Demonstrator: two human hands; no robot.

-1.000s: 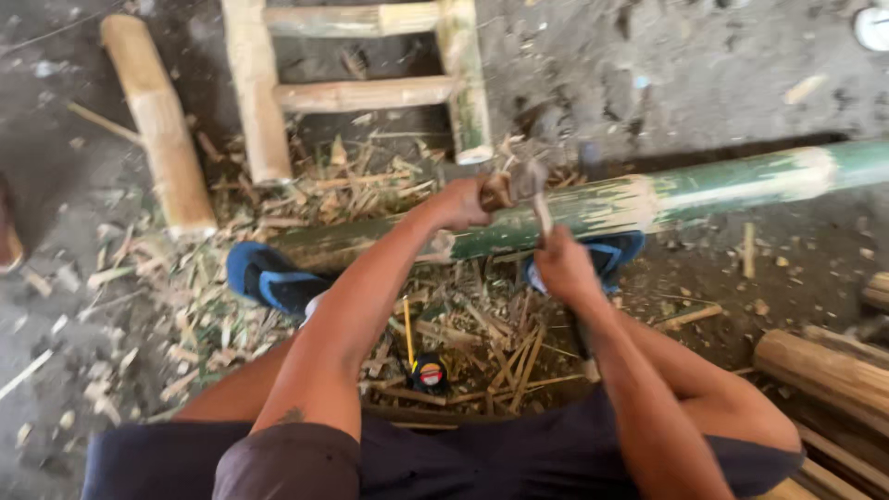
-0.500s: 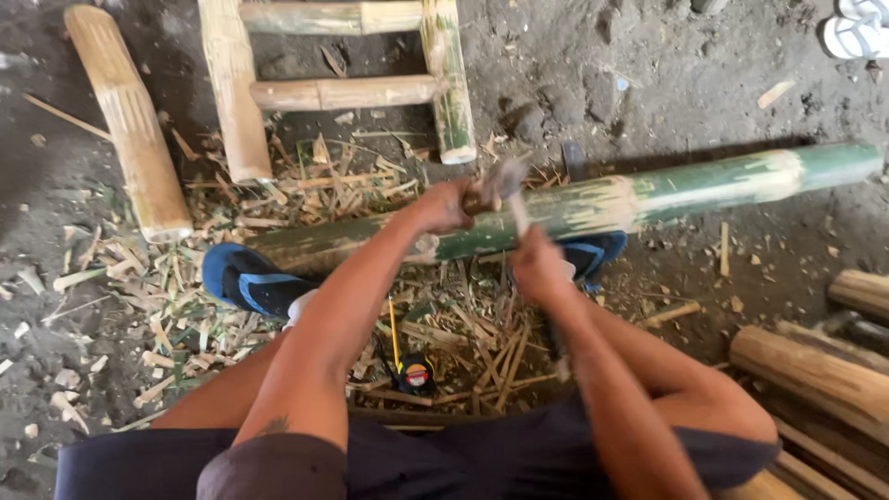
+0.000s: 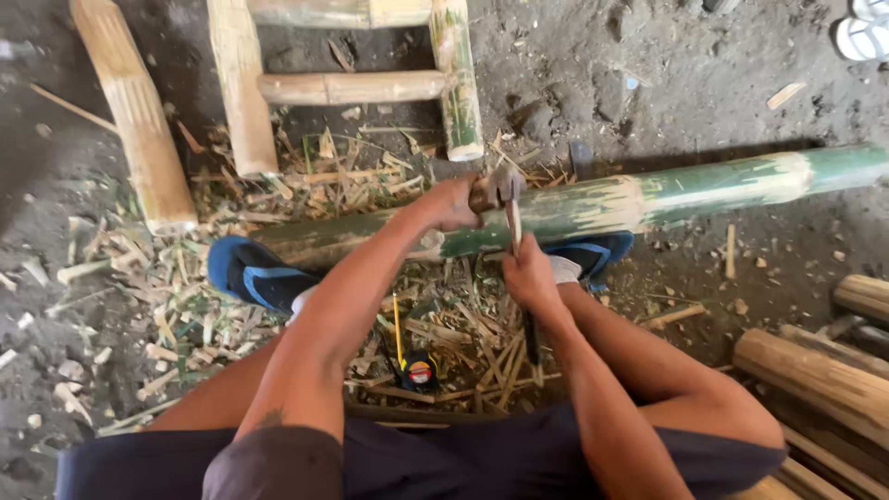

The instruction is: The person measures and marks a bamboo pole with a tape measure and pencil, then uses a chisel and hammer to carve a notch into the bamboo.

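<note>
On the dirt ground in front of the seated person, a long green bamboo pole (image 3: 648, 199) is lying almost level across the view, running from the right edge to the blue shoes, its skin shaved away in pale yellowish streaks along the middle while the far right end is staying deep green. The left hand (image 3: 454, 204) is closing around the top end of a narrow blade tool (image 3: 512, 218) that is standing across the pole, and the right hand (image 3: 528, 276) is gripping the tool's lower part just on the near side of the pole, so both hands are wrapping tight on the same tool. The left blue shoe (image 3: 250, 276) and the right blue shoe (image 3: 593, 255) are sitting right under the pole, on its near side. Between the legs, a small tape measure (image 3: 419, 370) with a round red and black case is lying among bamboo shavings (image 3: 278, 185), its yellow tape sticking out upward; any markings on it are too small to make out. Beyond the pole, a pale bamboo frame (image 3: 352, 88) of uprights and a crossbar is lying flat, with a separate thick bamboo piece (image 3: 134, 111) to its left. At the right edge, brown logs (image 3: 824, 370) are lying stacked near the knee, and a white sandal (image 3: 861, 37) is showing in the top right corner.
</note>
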